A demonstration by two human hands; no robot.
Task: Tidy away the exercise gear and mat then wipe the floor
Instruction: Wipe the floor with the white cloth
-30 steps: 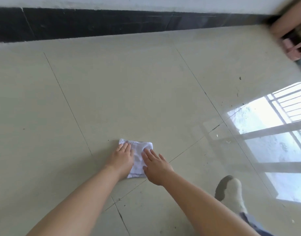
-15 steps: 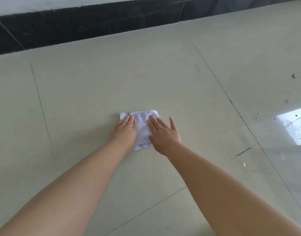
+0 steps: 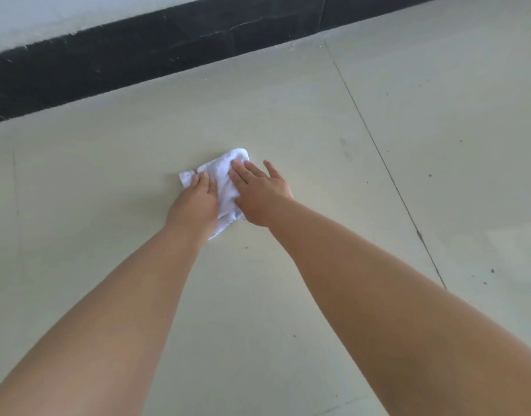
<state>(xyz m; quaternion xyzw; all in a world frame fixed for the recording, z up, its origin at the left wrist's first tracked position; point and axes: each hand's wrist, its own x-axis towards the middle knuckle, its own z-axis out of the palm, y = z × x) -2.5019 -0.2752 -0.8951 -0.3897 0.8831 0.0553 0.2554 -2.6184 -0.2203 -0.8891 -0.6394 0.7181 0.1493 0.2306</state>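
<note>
- While the fingers of both hands are lying flat and slightly apart, clamped on nothing, they are pressing a white cloth onto the floor.
- Left hand is covering the cloth's near-left part; right hand is covering its right edge.
- Cloth is looking soft, light and limp, likely bunching if pushed; flat palms are probably holding it best.
- Dark specks are lying well to the right.

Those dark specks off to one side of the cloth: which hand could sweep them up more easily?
Probably the right hand: it presses the white cloth on the side facing the dark specks; the left hand sits farther away.
</note>
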